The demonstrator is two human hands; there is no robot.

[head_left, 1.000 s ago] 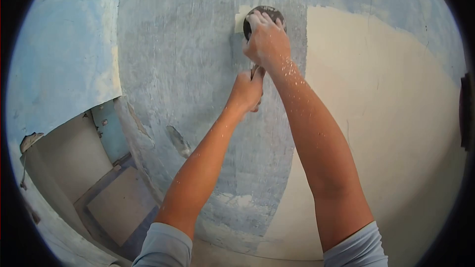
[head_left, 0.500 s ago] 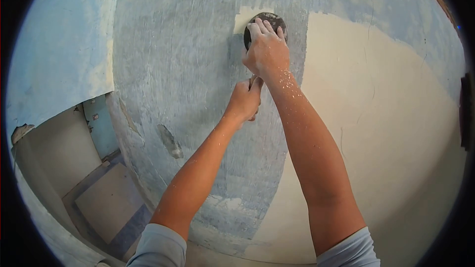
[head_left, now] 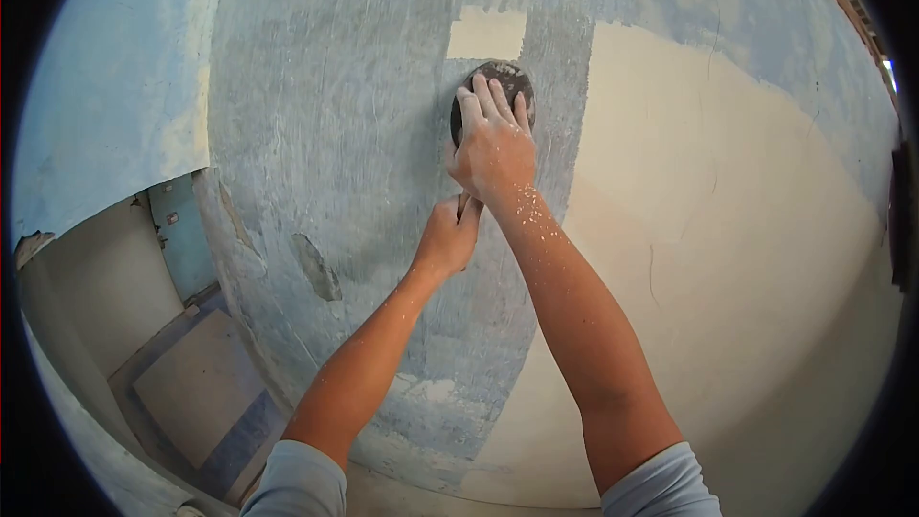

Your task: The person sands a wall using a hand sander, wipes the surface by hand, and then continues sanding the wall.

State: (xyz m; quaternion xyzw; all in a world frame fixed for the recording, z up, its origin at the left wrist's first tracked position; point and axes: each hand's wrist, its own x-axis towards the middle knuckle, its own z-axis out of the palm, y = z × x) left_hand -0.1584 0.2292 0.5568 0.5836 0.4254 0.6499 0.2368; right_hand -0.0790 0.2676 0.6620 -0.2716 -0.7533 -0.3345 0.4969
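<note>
A dark, oval-bladed hand tool (head_left: 519, 84) with pale smears lies against the scuffed grey-blue wall (head_left: 354, 105). My left hand (head_left: 447, 241) is closed round its handle, most of which is hidden in the fist. My right hand (head_left: 494, 139) presses on the blade with its fingers stretched out and slightly spread; the thumb is partly hidden at the left side. Pale dust coats the fingers and flecks the right wrist. Just above the tool, apart from it, is a small cream patch (head_left: 486, 33) with rough edges.
A broad cream coat (head_left: 708, 191) covers the wall to the right. At lower left is a ragged-edged opening, with a light board (head_left: 199, 388) inside. A chipped hollow (head_left: 316, 268) marks the wall nearby. A dark object (head_left: 900, 215) stands at the far right edge.
Both hands and the tool have moved down the wall and slightly left. The cream patch, partly covered before, now shows in full above the blade.
</note>
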